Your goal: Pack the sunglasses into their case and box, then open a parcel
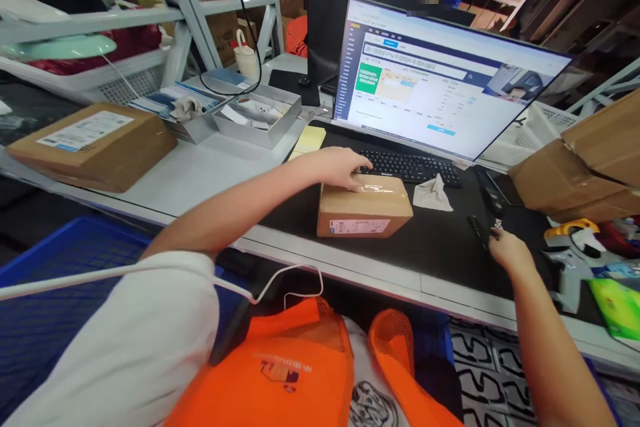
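A small taped cardboard box [364, 203] with a pale label on its near side sits on the black desk mat, below the monitor. My left hand [341, 167] holds it from above: the thumb lies on its top, and the other fingers reach over the far edge towards the black keyboard [400, 165]. Over on the right, my right hand [509, 250] is closed round a slim black pen-shaped tool [477, 230], its tip pointing away to the left. I cannot tell whether that is a pen or a knife. A crumpled pale cloth [433, 193] lies between the box and the tool.
The lit monitor [425, 87] stands behind the keyboard. A larger labelled carton [90, 147] and grey open boxes [260, 113] occupy the left. Stacked cartons [565, 177], a tape roll [573, 228] and a green packet [617, 307] are at right. A white cable [225, 283] crosses my left arm.
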The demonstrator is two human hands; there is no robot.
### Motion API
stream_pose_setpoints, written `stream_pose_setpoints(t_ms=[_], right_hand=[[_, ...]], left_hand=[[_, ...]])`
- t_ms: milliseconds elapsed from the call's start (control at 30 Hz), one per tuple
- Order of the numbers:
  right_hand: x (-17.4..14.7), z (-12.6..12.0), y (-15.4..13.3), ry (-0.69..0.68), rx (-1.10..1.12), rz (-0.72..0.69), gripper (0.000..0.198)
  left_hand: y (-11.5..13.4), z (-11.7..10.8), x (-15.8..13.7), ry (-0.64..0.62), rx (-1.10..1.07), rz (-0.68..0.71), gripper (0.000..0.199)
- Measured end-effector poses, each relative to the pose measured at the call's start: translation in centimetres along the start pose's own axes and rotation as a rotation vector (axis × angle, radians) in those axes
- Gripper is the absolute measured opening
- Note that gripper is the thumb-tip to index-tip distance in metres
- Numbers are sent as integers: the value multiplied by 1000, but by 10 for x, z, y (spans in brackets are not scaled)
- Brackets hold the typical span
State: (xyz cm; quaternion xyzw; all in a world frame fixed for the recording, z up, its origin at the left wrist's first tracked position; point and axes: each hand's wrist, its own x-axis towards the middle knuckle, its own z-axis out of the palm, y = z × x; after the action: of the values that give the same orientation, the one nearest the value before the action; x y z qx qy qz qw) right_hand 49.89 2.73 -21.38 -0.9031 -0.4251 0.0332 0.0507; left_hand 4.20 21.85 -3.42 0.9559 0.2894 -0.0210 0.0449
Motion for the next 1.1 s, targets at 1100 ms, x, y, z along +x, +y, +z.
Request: stream_pose_setpoints(t_ms=[1100], right_hand=[[-78, 22, -221, -335, 1422, -574, 94]], left_hand=[[46, -3, 19, -371, 398, 118, 64]])
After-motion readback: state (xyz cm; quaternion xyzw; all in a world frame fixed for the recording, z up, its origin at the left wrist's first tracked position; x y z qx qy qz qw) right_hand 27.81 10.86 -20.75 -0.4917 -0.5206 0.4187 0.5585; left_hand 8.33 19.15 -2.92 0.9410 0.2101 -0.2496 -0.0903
